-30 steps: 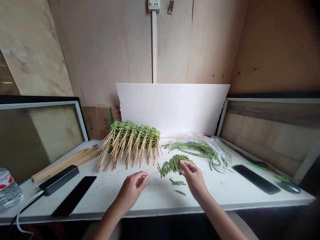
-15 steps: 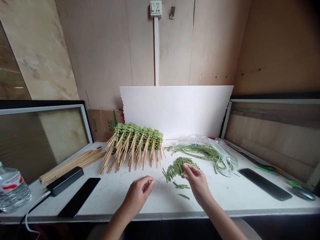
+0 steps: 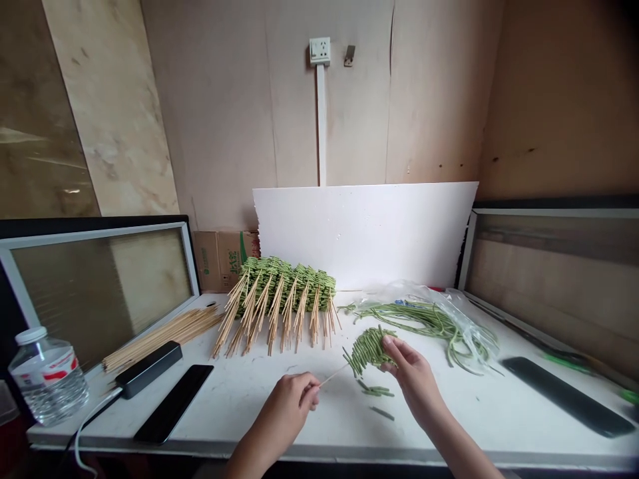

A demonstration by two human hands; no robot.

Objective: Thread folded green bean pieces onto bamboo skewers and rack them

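My left hand [image 3: 292, 402] is closed in a pinch on the end of a thin bamboo skewer [image 3: 333, 376] that points up and right. My right hand [image 3: 412, 376] rests its fingers on a small heap of cut green bean pieces [image 3: 368, 346] at the skewer's tip. Whether the fingers grip a piece I cannot tell. A few loose bean pieces [image 3: 377, 391] lie on the white table [image 3: 239, 399] between my hands. Behind them stands a stack of finished bean skewers [image 3: 282, 299].
Long uncut beans lie on a clear plastic bag [image 3: 429, 316] at the right. Bare skewers [image 3: 162, 332], a black power bank [image 3: 147, 369], a phone [image 3: 174, 402] and a water bottle [image 3: 47, 376] are at the left. A white foam board [image 3: 364, 229] leans on the wall.
The camera has tilted and shifted, so everything sits lower and further right in the picture. Both hands keep their grip and stay by the heap of bean pieces.
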